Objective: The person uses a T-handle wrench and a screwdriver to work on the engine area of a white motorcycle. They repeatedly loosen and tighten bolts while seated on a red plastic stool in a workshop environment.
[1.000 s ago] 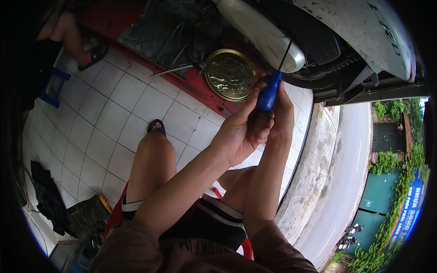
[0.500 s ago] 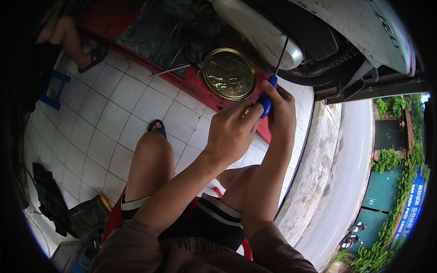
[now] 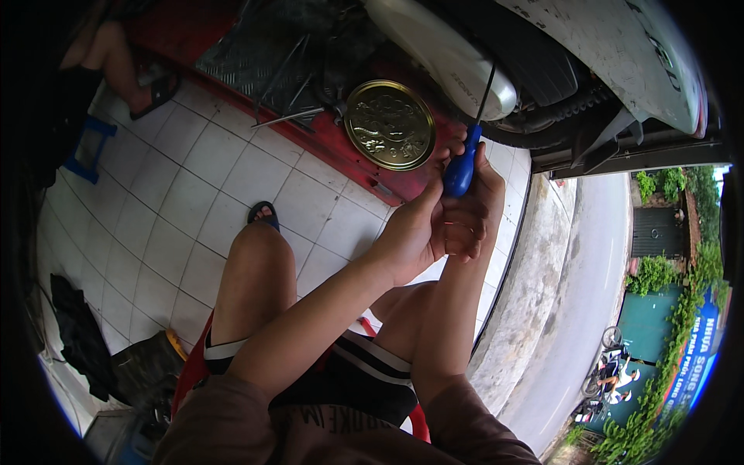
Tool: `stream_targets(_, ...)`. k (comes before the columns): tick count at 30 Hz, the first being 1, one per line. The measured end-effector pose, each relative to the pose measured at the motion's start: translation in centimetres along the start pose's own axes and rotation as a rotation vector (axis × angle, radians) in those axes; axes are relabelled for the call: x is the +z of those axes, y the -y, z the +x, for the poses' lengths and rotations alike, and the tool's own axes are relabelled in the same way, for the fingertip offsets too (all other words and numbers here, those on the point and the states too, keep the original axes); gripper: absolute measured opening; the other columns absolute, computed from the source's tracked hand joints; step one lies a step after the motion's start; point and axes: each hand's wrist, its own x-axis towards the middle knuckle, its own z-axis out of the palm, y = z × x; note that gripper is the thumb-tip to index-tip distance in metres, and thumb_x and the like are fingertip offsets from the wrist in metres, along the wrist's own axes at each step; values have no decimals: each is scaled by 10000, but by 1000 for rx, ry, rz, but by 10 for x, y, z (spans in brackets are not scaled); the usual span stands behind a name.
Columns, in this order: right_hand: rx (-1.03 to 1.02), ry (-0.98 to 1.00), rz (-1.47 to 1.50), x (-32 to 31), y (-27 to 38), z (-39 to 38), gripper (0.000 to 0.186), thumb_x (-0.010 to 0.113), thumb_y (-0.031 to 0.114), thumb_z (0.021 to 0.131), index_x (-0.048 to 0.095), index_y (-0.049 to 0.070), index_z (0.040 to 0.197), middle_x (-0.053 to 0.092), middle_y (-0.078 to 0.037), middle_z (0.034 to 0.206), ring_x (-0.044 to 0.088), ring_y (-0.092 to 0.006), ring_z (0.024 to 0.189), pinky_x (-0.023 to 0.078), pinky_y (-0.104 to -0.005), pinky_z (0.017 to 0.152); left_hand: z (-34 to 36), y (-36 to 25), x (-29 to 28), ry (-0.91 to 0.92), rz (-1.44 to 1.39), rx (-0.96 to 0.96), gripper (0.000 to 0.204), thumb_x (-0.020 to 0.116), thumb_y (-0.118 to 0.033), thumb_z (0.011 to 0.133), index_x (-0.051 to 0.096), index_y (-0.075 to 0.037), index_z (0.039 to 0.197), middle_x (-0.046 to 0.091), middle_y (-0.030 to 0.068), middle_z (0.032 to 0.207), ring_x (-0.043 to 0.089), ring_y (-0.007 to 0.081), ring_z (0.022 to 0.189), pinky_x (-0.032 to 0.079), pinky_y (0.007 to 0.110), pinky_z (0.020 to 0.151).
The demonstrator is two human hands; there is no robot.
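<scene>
And here's the right hand (image 3: 493, 184) grasping the blue screwdriver (image 3: 460, 173) by its handle, shaft pointing away past the fingers; the left hand (image 3: 415, 239) curls close at the butt, but I can't tell whether it's clasping! Left of the grip, a gold lid (image 3: 390, 125); just beyond, a pale exhaust cover (image 3: 446, 66).
</scene>
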Motion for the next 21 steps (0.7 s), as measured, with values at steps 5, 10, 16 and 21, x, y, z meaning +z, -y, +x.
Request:
stream_targets(5, -10, -29, -104, 9, -3, 3, 326, 541, 327, 964, 548, 13, 1053, 590, -95, 931, 588, -227, 902, 506, -312, 773, 0, -8, -5, 19, -125, 28, 571, 451, -512, 973, 588, 41, 999, 643, 125, 816, 623, 177, 643, 501, 269, 621)
stream_targets(10, 32, -199, -483, -13, 18, 4, 337, 553, 353, 959, 592, 22, 1009, 618, -82, 841, 599, -169, 741, 490, -291, 685, -4, -20, 2, -260, 584, 294, 364, 671, -352, 893, 632, 6, 844, 633, 58, 670, 615, 116, 559, 479, 233, 525)
stream_targets(16, -123, -291, -562, 8, 11, 4, 264, 629, 250, 928, 638, -11, 895, 658, -70, 763, 612, -117, 631, 480, -237, 578, -5, -27, -1, -392, 1587, 785, 228, 775, -146, 792, 604, -2, 751, 619, 70, 575, 610, 114, 478, 468, 250, 468)
stream_targets(21, -137, -310, -579, 5, 9, 4, 273, 643, 261, 918, 634, -11, 899, 650, -61, 747, 597, -113, 599, 473, -236, 548, -4, -22, 1, -388, 1710, 903, 231, 773, -150, 796, 597, -1, 782, 616, 60, 611, 621, 123, 509, 474, 276, 466)
